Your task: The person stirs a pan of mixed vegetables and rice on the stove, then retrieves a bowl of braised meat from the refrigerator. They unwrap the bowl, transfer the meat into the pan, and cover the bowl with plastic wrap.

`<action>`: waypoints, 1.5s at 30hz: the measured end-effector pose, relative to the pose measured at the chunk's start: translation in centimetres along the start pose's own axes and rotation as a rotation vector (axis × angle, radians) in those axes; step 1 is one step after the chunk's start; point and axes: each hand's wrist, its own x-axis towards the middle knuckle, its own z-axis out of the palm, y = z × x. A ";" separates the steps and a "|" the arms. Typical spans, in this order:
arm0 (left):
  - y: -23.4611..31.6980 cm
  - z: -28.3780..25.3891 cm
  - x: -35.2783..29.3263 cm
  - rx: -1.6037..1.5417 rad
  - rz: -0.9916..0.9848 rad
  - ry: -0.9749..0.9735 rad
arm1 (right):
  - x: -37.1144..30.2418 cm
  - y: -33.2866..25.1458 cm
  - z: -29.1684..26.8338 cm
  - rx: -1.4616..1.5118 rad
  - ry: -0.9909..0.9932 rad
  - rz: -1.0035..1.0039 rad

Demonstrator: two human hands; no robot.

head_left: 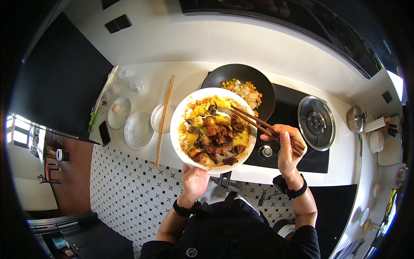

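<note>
My left hand (195, 180) grips the near rim of a white bowl (177, 144), holding it up over the counter's front edge. Browned meat chunks (219, 137) and dark pieces lie in it, with yellow food (224, 103) round them. In my right hand (288, 149) is a pair of dark wooden chopsticks (258, 124), closed between the fingers. Their tips reach over the bowl's far right side, near the yellow food. Behind the bowl, partly hidden by it, a black wok (220, 74) holds rice with diced vegetables (246, 93).
A glass pot lid (316, 123) lies on the black cooktop (282, 101) at right. To the left are long chopsticks (165, 121) across a small bowl (156, 117), an empty plate (138, 130), a plate with an egg (116, 108) and a phone (104, 133). Knives (391, 129) stand far right.
</note>
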 end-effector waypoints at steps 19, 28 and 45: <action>1.2 -0.5 0.1 0.150 -0.080 0.090 | 2.5 3.6 1.2 0.476 0.071 0.345; 1.6 0.2 0.5 0.098 -0.095 0.221 | 4.1 2.8 -1.8 0.151 0.148 0.011; 3.1 -0.7 1.1 0.215 0.009 0.169 | 3.2 1.3 -1.3 -0.001 0.125 0.044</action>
